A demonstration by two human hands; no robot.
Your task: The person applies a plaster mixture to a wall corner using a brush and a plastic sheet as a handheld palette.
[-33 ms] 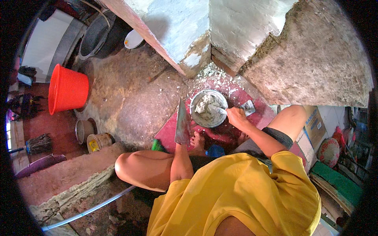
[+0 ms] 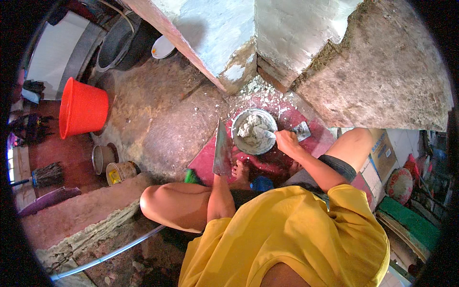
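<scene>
A round pail (image 2: 234,129) stands on the red floor in front of me, with lumpy grey-white plaster paste (image 2: 249,128) inside. My right hand (image 2: 287,141) is closed at the pail's right rim around a pale-handled putty knife (image 2: 268,134). The putty knife's far end sits in the paste, which hides its blade. Left of the pail, a long flat steel trowel (image 2: 221,150) rises on edge from my left hand (image 2: 220,179). The blade covers most of that hand's fingers, which grip it from below. Just right of my right hand, a smeared flat scraper (image 2: 301,130) lies on the floor.
White crumbs (image 2: 258,88) litter the floor at the foot of the wall corner (image 2: 256,43). To the left stand a red bucket (image 2: 82,108), a small paint tub (image 2: 120,173) and a black basin (image 2: 117,48). A pale blue hose (image 2: 107,256) runs behind my left knee.
</scene>
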